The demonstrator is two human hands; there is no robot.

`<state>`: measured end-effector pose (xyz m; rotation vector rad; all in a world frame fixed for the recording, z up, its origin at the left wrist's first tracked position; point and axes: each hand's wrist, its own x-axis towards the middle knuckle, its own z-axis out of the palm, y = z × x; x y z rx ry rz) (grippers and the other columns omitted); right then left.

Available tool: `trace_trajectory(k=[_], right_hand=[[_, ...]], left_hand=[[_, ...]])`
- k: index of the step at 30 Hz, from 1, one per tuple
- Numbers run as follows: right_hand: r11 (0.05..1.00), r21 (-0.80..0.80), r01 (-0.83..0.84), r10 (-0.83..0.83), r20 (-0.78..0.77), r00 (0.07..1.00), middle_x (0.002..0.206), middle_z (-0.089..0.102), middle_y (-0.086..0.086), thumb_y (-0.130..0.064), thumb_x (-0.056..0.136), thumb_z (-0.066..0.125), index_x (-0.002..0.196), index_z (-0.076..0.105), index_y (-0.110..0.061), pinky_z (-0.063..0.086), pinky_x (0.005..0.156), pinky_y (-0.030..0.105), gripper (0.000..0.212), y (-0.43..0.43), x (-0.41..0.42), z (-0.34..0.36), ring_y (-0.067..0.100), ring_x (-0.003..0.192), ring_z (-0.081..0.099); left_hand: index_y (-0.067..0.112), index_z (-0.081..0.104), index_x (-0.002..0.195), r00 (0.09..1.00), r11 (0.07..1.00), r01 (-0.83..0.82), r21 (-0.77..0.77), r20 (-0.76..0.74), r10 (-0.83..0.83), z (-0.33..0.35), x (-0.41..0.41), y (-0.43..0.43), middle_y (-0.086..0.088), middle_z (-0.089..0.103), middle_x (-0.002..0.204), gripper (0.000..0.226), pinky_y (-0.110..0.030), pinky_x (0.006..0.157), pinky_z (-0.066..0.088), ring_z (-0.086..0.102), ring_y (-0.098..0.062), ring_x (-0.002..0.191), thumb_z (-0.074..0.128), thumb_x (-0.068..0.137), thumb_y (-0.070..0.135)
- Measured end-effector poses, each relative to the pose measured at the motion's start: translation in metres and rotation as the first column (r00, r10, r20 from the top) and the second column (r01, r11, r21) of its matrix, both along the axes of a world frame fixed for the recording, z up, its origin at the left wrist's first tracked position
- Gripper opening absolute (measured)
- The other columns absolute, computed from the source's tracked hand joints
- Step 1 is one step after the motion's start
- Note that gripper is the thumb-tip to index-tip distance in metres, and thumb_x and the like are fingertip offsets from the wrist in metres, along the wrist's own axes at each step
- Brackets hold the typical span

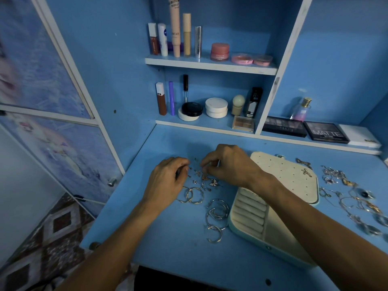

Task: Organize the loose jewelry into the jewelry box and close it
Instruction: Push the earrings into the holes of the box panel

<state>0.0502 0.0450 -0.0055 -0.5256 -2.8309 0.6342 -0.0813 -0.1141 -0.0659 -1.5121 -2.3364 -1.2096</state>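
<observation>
The jewelry box (275, 227) lies open on the blue surface (168, 244), to the right of both your hands. Its long axis runs from the near edge away toward the shelves, with the far end leaning slightly right. The base is nearer you, with its ring rolls (249, 211) along the left side. The lid (281, 164) lies flat beyond the base, perforated cream face up, with one butterfly earring (305, 171) pinned near its far right corner. Your right forearm crosses over the box where base and lid meet.

Your right hand (228, 164) is just left of the lid, fingers curled down and drawn together over the small earrings (206, 179). A silver glint shows between the fingers. I cannot tell whether it pinches a piece.

Your left hand (168, 179) is on the other side of that cluster, fingers curled with the tips close together. I cannot tell whether it holds anything.

The gold hoops (192, 195) lie just beside your left hand on its near side. The silver hoops (217, 215) lie between them and the base of the box. A further spread of loose jewelry (346, 192) lies on the surface right of the lid, apart from both hands.

Cosmetics stand on the shelves (210, 66) behind.
</observation>
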Motion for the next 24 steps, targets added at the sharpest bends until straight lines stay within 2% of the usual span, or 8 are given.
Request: trace_trajectory(k=[4,7,10,13,17,18,21,24], right_hand=[[0.995,0.087,-0.043,0.034,0.107,0.994,0.090,0.052,-0.012,-0.039,0.089,0.068,0.108,0.074,-0.038,0.041,0.093,0.038,0.020,-0.011,-0.010,0.000,0.012,0.095,0.056],[0.993,0.106,-0.045,0.033,0.119,0.992,0.086,0.046,-0.017,-0.036,0.089,0.069,0.105,0.075,-0.037,0.039,0.092,0.037,0.017,-0.012,-0.013,-0.004,0.008,0.091,0.051],[0.995,0.089,-0.034,0.024,0.119,0.993,0.082,0.049,-0.019,-0.030,0.089,0.069,0.098,0.076,-0.036,0.041,0.091,0.037,0.014,-0.009,-0.015,-0.006,0.008,0.088,0.051],[0.999,-0.039,-0.020,0.021,0.040,0.999,0.075,0.056,-0.024,-0.025,0.089,0.070,0.092,0.077,-0.030,0.048,0.086,0.033,0.009,-0.004,-0.014,-0.006,0.005,0.083,0.056],[0.979,-0.202,0.017,-0.038,-0.099,0.994,0.077,0.066,-0.021,-0.019,0.091,0.071,0.087,0.075,-0.026,0.042,0.070,0.007,0.009,0.002,-0.011,0.000,-0.009,0.071,0.059],[0.968,-0.249,0.022,-0.051,-0.111,0.992,0.077,0.066,-0.020,-0.017,0.092,0.070,0.086,0.073,-0.026,0.043,0.068,0.006,0.011,0.002,-0.010,0.003,-0.011,0.068,0.059],[0.921,-0.387,0.046,-0.092,-0.101,0.991,0.075,0.071,-0.006,-0.012,0.094,0.066,0.085,0.071,-0.024,0.056,0.064,0.021,0.016,0.001,-0.006,0.008,-0.003,0.056,0.063],[0.842,-0.536,0.060,-0.121,-0.080,0.989,0.081,0.073,0.003,-0.010,0.095,0.064,0.088,0.071,-0.018,0.057,0.063,0.034,0.013,0.000,-0.003,0.007,0.004,0.057,0.065]], left_hand=[[0.012,0.073,0.110,1.000,1.000,-0.009,-0.016,-0.001,0.009,0.000,0.000,0.000,0.002,0.073,0.100,0.017,-0.039,0.083,0.057,0.067,-0.015,0.092,0.065,0.095,0.011],[0.012,0.073,0.109,1.000,1.000,-0.005,-0.015,0.007,0.005,0.000,0.000,0.000,0.002,0.072,0.099,0.016,-0.040,0.082,0.056,0.067,-0.015,0.091,0.064,0.095,0.011],[0.012,0.073,0.109,1.000,1.000,-0.003,-0.008,0.030,0.003,0.001,0.000,-0.001,0.003,0.073,0.099,0.016,-0.041,0.082,0.057,0.067,-0.015,0.090,0.065,0.096,0.012],[0.014,0.073,0.109,0.997,1.000,-0.009,0.002,0.072,0.009,0.001,0.001,-0.001,0.006,0.073,0.098,0.016,-0.039,0.081,0.056,0.067,-0.013,0.088,0.065,0.096,0.014],[0.017,0.074,0.107,0.989,0.999,-0.009,0.044,0.146,0.003,0.005,0.000,-0.003,0.011,0.072,0.097,0.014,-0.029,0.081,0.054,0.065,-0.008,0.089,0.066,0.096,0.014],[0.017,0.074,0.107,0.987,0.999,-0.006,0.054,0.158,-0.002,0.006,0.000,-0.003,0.011,0.072,0.097,0.014,-0.026,0.081,0.053,0.065,-0.008,0.090,0.066,0.095,0.014],[0.018,0.075,0.107,0.989,0.998,0.005,0.057,0.148,-0.013,0.007,0.001,-0.004,0.011,0.071,0.097,0.015,-0.025,0.082,0.052,0.065,-0.008,0.092,0.067,0.095,0.015],[0.019,0.075,0.107,0.990,0.998,0.013,0.062,0.140,-0.022,0.008,0.002,-0.004,0.012,0.071,0.097,0.015,-0.022,0.083,0.052,0.065,-0.006,0.093,0.068,0.095,0.015]])
